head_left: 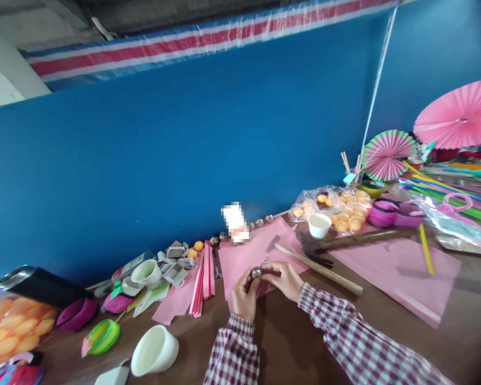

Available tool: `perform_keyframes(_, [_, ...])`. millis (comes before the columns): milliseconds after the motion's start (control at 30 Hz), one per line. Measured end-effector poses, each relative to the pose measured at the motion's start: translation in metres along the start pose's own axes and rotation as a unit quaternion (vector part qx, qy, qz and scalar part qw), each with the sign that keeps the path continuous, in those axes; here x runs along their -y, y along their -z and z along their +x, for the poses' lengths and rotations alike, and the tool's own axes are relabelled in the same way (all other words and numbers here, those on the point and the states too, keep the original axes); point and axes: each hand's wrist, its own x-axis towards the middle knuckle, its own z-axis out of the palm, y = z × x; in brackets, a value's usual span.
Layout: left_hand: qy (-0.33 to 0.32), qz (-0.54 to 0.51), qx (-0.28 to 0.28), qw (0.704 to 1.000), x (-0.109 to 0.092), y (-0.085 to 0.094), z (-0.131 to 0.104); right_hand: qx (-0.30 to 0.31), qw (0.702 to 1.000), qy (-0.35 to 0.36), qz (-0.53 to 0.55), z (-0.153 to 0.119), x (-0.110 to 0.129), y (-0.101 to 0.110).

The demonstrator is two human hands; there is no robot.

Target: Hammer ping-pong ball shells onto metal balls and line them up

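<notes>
A small shiny silver ball (256,272) is held up between the fingertips of my two hands. My left hand (243,295) pinches it from the left with thumb and fingers. From the right, my right hand (285,278) closes its fingertips at the ball's edge. A short thin silver chain (265,260) shows just above the fingers; how it joins the ball is hard to make out. Beneath both hands lies pink paper (240,256) on the brown table. A thin wooden stick (324,271) lies close to the right wrist.
A hammer (356,239) lies beyond the stick. White cups (155,350) stand at front left and behind the hammer. Bags of orange balls (347,211) sit on both sides. A black tumbler (44,286) lies far left. Pink paper fans (390,155) stand at right before the blue partition (208,133).
</notes>
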Motion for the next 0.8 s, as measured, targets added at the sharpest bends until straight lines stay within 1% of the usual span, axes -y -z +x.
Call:
perform_keyframes(133, [0.001, 0.001, 0.009, 1.0, 0.001, 0.0, -0.001, -0.004, 1.0, 0.012, -0.014, 0.0, 0.0, 0.0])
perform_keyframes(267, [-0.008, 0.005, 0.002, 1.0, 0.011, 0.002, 0.001, -0.018, 0.999, 0.026, -0.044, 0.001, 0.001, 0.003])
perform_keyframes(367, [-0.011, -0.001, 0.013, 1.0, 0.018, 0.004, 0.003, -0.037, 0.997, 0.039, -0.059, 0.001, 0.001, 0.004])
perform_keyframes(500, [-0.008, -0.007, 0.023, 1.0, 0.019, 0.004, 0.003, -0.043, 0.996, 0.045, -0.065, 0.0, 0.003, 0.003])
perform_keyframes(700, [-0.004, -0.019, 0.0, 1.0, 0.015, 0.002, 0.002, -0.036, 0.995, 0.063, -0.062, -0.003, 0.005, -0.003])
perform_keyframes(800, [0.024, -0.065, -0.019, 0.997, 0.017, 0.002, 0.003, -0.043, 0.994, 0.065, -0.077, -0.002, 0.006, 0.0])
